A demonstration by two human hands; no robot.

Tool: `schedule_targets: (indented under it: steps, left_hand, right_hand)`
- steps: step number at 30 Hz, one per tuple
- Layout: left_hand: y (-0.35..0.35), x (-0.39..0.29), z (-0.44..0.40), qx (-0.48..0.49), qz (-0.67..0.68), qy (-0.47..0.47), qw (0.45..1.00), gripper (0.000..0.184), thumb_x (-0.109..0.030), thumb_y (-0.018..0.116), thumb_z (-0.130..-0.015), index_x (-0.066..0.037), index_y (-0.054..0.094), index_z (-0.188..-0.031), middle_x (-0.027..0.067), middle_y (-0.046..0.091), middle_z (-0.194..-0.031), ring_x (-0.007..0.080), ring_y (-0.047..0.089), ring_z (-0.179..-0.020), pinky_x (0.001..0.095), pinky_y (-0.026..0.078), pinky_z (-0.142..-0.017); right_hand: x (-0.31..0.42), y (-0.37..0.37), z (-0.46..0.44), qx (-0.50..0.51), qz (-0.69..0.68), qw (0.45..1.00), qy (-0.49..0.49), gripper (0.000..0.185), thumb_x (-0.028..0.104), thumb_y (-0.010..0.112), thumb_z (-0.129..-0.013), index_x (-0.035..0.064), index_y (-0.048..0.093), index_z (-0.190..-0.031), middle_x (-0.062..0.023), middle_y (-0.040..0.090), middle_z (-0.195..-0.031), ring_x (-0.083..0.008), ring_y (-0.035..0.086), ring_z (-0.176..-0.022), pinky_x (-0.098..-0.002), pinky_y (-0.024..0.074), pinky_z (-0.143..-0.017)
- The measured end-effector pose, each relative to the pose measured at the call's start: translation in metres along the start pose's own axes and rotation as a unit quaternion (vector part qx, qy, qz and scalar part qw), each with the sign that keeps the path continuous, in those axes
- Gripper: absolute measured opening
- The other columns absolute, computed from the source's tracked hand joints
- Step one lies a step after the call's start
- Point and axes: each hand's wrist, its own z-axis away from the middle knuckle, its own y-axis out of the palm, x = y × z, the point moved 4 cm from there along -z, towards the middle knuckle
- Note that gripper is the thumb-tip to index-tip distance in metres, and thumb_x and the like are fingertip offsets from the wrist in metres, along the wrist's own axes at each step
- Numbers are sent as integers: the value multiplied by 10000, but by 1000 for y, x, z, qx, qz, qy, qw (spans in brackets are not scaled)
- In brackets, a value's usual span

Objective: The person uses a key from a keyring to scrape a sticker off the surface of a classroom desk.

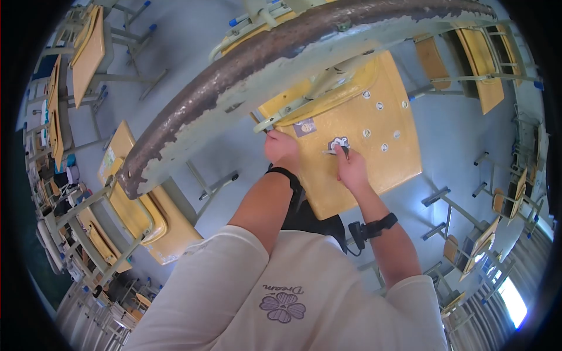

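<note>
A yellow desktop [345, 187] with several round stickers lies in front of me. My left hand [282, 147] is closed round its left edge, beside a pale metal bar; some fingers are hidden. Pinched in my right hand [352, 169] is a small dark tool [345, 151], too small to make out fully. Its tip is at a dark and white cartoon sticker [338, 144] on the desktop. A square purplish sticker [304, 127] sits further left, near the yellow chair seat [333, 96].
A large curved metal bar [234, 76] with worn paint crosses the view close above the desk. Another desk and chair [167, 219] stand at the left. More desks [89, 55] and upturned chairs [481, 58] surround me, with metal legs [448, 213] at the right.
</note>
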Motion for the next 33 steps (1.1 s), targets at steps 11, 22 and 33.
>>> schedule_targets:
  steps: [11, 22, 33]
  left_hand:
    - [-1, -4, 3, -4, 16, -32, 999, 525, -353, 288, -969, 20, 650, -1039, 286, 644, -1069, 489, 578, -1014, 537, 449, -890]
    - [-1, -5, 4, -26, -9, -25, 999, 530, -360, 289, -966, 16, 661, -998, 285, 650, -1044, 492, 584, -985, 541, 451, -869]
    - [1, -2, 3, -25, 22, -22, 999, 526, -357, 289, -971, 19, 656, -993, 294, 643, -1041, 503, 567, -991, 541, 438, -879]
  right_hand:
    - [-13, -41, 5, -116, -62, 989, 65, 476, 379, 507, -1012, 29, 526, -690, -55, 502, -461, -150, 534, -389, -314, 401, -391]
    - [-12, -44, 3, -102, -69, 992, 39, 442, 371, 529, -1005, 40, 539, -712, -44, 503, -471, -134, 532, -394, -297, 405, -401]
    - [-13, -46, -5, -67, -68, 995, 34, 456, 388, 536, -1000, 47, 516, -699, -53, 493, -484, -165, 539, -375, -327, 407, -382]
